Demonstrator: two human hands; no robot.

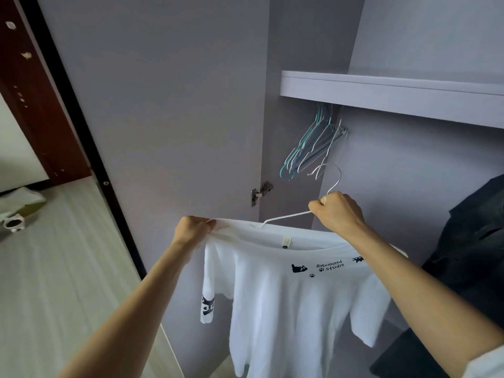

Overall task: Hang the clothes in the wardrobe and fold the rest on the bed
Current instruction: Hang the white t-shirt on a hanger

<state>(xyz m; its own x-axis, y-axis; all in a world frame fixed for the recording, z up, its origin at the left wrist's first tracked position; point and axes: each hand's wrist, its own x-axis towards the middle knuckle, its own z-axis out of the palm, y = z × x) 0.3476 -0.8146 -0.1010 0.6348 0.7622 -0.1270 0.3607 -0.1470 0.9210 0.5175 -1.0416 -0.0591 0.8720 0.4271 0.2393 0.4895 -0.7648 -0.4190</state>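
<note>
A white T-shirt [286, 301] with small black cat prints hangs in front of the open wardrobe. My left hand [192, 231] pinches its left shoulder seam at the collar. My right hand [338, 212] grips the neck of a white wire hanger [289, 216], whose hook [331, 173] points up toward the rail area. The hanger's left arm runs into the shirt's neck opening; its right side is hidden behind my hand and the cloth. Several empty blue and white hangers [311, 148] hang under the shelf [392, 95].
The grey wardrobe door [163, 118] stands open on the left, with its hinge [261, 192] near the shirt. A dark garment [474, 249] hangs inside at the right. Wood-look floor [62, 263] lies to the left, with a small white object [12, 222] on it.
</note>
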